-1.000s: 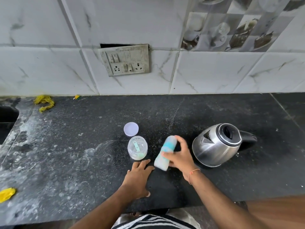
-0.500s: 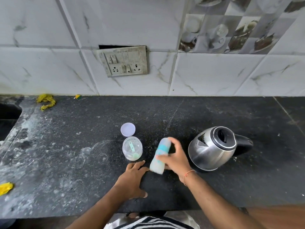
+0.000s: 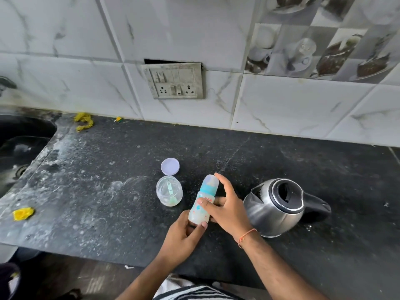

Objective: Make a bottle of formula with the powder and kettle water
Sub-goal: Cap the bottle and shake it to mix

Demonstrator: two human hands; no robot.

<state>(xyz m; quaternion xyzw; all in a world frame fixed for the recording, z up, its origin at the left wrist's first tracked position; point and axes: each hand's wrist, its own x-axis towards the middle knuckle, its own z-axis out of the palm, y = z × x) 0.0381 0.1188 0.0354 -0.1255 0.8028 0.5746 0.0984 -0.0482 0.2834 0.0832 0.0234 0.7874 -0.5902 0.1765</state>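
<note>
A baby bottle (image 3: pixel 203 199) with a teal collar and clear cap stands near the middle of the black counter (image 3: pixel 97 191). My left hand (image 3: pixel 184 237) grips its base from below. My right hand (image 3: pixel 227 206) wraps its middle, with the index finger raised beside the cap. To the bottle's left is an uncapped clear powder jar (image 3: pixel 169 190) with a green scoop inside, and its lilac lid (image 3: pixel 170 166) lies just behind it. A steel kettle (image 3: pixel 277 204) with its lid open and a black handle sits right of my right hand.
A sink (image 3: pixel 19 148) is sunk into the counter at the far left. Yellow scraps lie by the wall (image 3: pixel 83 121) and near the front left edge (image 3: pixel 22 213). A switch and socket plate (image 3: pixel 174 81) is on the tiled wall.
My left hand has lifted off the counter and taken hold of the bottle's base. My right hand's index finger has come up off the bottle.
</note>
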